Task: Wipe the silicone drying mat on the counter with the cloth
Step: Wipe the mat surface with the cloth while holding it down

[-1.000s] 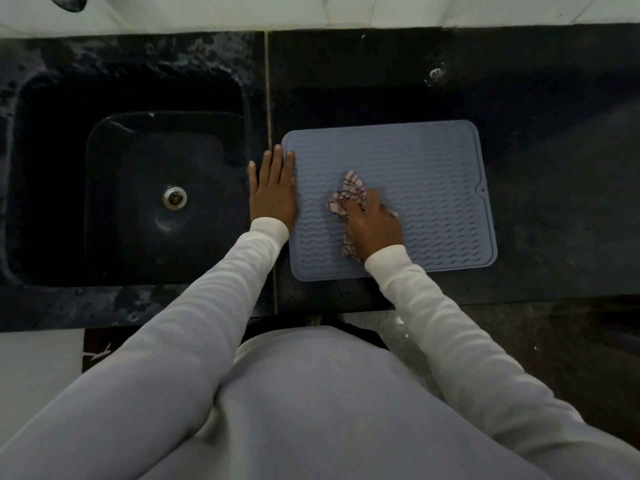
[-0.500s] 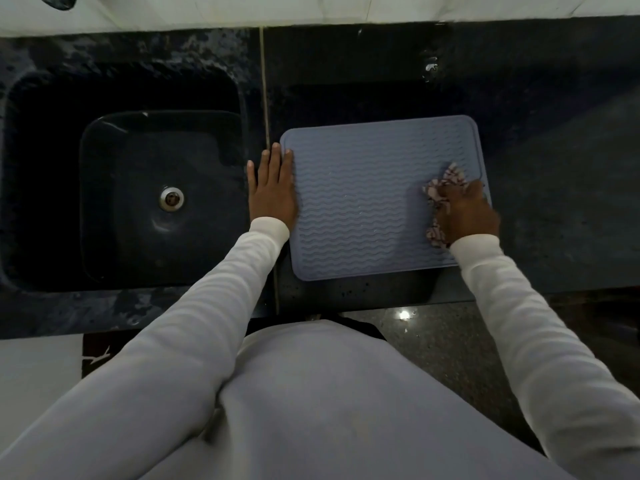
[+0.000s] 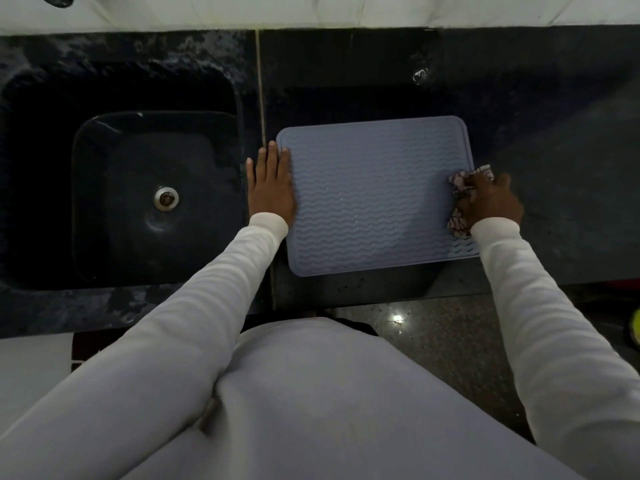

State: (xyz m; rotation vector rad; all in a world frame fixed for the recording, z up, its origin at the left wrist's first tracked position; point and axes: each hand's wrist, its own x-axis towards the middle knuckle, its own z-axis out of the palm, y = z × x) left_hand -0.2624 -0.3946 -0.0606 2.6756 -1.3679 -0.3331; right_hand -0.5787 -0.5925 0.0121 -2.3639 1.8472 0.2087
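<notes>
We see grey mat [image 3: 374,199] flat on dark counter [image 3: 554,133], bunched cloth [image 3: 460,188] under curled fingers of our right hand [image 3: 490,202] at mat's right edge, left hand [image 3: 272,188] flat, fingers straight, pinning opposite edge, sink [image 3: 104,161] beyond it

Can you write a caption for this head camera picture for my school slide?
Left hand flat on the grey mat's edge while the right hand wipes with a patterned cloth.

Dim light, dark stone counter [image 3: 554,98], black sink [image 3: 86,202] at left, pale tiled wall [image 3: 311,10], speckled floor [image 3: 450,341]
</notes>
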